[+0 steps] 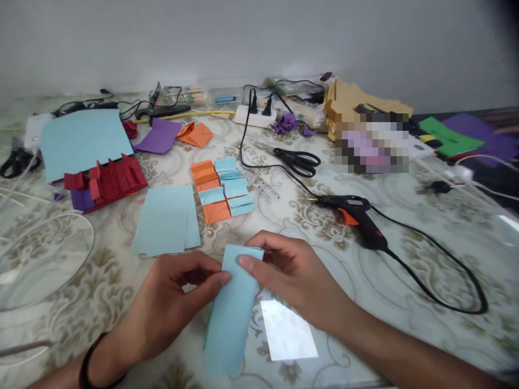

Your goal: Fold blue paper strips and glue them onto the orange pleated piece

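Observation:
A folded strip of light blue paper (235,319) is held up over the near part of the table. My left hand (170,302) pinches its left edge between thumb and finger. On the upper right edge, my right hand (292,275) grips the same paper, thumb in front and fingers behind. Just beyond my left hand lie several flat light blue sheets (162,219). To their right sits a folded piece of orange and light blue paper (223,189) with raised flaps.
A glue gun (357,210) with a looping cord lies at right, near black-handled scissors (295,159). A white power strip (255,116) stands at the back. Left are a red and purple folded paper piece (107,183), a large blue sheet (87,140) and a purple sheet (158,135).

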Tool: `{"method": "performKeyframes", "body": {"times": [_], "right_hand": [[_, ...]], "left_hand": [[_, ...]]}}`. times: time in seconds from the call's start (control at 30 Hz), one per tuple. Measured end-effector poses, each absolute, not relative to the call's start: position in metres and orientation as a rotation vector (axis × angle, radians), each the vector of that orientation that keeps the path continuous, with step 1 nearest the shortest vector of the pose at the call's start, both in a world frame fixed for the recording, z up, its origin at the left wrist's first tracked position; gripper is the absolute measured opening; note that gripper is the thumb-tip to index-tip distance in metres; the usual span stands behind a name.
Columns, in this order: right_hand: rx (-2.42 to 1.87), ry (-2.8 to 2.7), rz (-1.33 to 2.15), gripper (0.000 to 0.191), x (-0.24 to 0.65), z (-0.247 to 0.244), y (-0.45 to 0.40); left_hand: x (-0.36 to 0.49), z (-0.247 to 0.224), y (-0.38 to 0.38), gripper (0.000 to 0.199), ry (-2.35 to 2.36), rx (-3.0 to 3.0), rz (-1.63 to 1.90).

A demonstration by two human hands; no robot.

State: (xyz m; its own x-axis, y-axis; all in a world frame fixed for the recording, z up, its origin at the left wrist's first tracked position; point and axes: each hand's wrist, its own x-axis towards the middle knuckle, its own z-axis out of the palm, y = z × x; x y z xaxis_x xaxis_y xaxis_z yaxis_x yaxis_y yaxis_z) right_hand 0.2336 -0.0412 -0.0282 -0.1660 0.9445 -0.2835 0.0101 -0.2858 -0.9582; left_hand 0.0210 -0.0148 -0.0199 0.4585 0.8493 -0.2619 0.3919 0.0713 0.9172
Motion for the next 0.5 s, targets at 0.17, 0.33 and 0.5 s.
{"method": "performKeyframes", "body": {"times": [0.17, 0.33, 0.5], "right_hand": [[-1.360, -1.203, 1.570, 0.022, 0.2347, -0.0259, -0.0432], [-1.362, -1.393, 1.536, 0.017, 0.2358, -0.0248, -0.0436], [-1.365, -1.408, 1.508, 0.021, 0.2349, -0.0265, -0.0438]], "left_hand": [[0.0200, -0.0225, -0.0151, 0.019, 1.050, 1.530, 0.419], [0.0166, -0.0246, -0.0169, 0.022, 1.036, 1.539, 0.528], [0.0181, -0.0238, -0.0168, 0.017, 1.103, 1.571, 0.589]]}}
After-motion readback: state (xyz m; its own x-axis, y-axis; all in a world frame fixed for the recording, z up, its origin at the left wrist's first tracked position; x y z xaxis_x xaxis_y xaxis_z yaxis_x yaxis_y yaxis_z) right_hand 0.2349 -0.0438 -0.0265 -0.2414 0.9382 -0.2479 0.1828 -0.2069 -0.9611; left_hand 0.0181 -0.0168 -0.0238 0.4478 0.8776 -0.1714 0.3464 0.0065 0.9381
